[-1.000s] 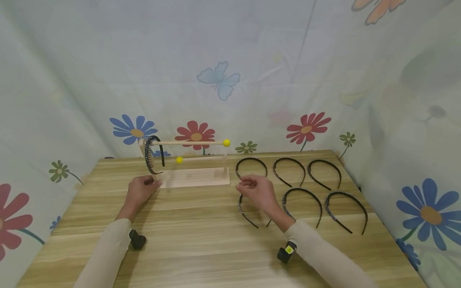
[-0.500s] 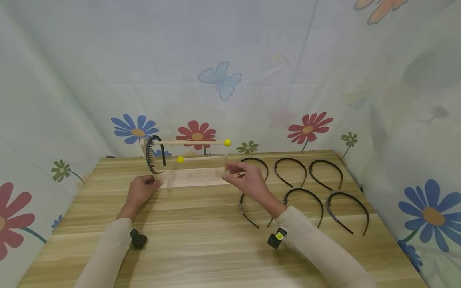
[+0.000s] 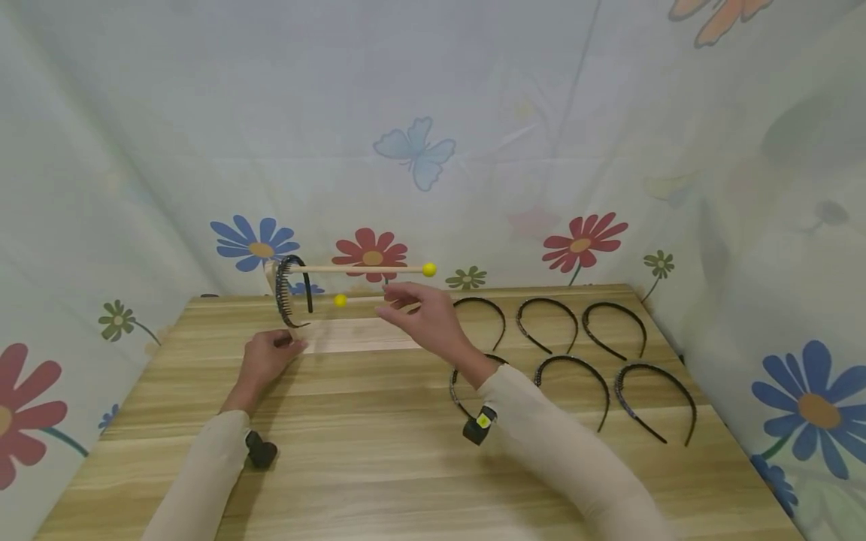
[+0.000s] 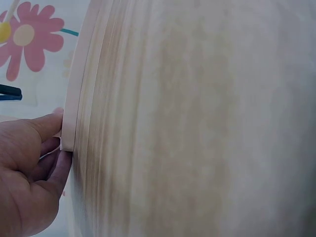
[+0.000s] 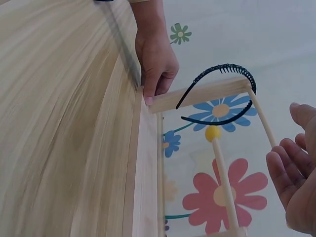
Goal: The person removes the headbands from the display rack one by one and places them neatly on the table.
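Observation:
A wooden rack with a flat base (image 3: 352, 336) stands toward the back left of the table. Its upper rod (image 3: 365, 269) and lower rod (image 5: 225, 185) both end in yellow balls. One black toothed headband (image 3: 281, 294) hangs at the upper rod's left end, beside the upright. My left hand (image 3: 265, 362) pinches the base's left end between thumb and fingers, as the left wrist view shows too. My right hand (image 3: 428, 319) hovers in front of the rods with fingers loosely bent and thumb apart. Nothing is in it. It hides the rack's right upright.
Several black headbands lie in two rows at the table's right, among them a back-row headband (image 3: 546, 300) and a front-row headband (image 3: 655, 368). My right forearm passes over the nearest of them. A flowered cloth (image 3: 419, 90) hangs behind the wooden table (image 3: 338, 451).
My right hand has moved left and slightly up, from beside the headbands to in front of the rack's rods. The left hand keeps its hold on the base.

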`<state>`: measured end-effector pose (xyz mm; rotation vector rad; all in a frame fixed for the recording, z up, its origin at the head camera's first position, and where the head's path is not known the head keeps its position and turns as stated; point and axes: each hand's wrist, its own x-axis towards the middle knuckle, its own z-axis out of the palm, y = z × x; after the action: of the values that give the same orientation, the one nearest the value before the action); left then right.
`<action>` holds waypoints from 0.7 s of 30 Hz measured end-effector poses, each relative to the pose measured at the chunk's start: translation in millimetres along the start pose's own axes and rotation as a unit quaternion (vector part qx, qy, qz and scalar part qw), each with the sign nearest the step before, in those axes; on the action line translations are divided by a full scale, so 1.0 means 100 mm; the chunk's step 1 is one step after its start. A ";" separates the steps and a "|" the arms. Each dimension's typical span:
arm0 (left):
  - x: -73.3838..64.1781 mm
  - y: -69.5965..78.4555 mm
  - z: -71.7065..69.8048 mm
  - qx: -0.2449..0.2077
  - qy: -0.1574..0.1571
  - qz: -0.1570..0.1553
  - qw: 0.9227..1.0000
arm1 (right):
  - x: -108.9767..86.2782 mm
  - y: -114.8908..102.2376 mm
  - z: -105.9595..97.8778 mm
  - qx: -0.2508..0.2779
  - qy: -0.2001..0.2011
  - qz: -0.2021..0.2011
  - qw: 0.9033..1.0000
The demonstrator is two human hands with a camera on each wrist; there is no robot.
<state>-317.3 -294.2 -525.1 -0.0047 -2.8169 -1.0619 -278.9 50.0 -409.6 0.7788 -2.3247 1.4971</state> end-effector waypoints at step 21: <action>0.00 -0.01 -0.01 0.000 0.016 0.021 1.000 | 0.39 -0.12 0.79 0.052 -0.035 0.023 0.998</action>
<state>-317.6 -295.1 -525.1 -0.0467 -2.7751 -1.0421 -298.8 -35.9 -415.2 0.8208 -2.3458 1.6478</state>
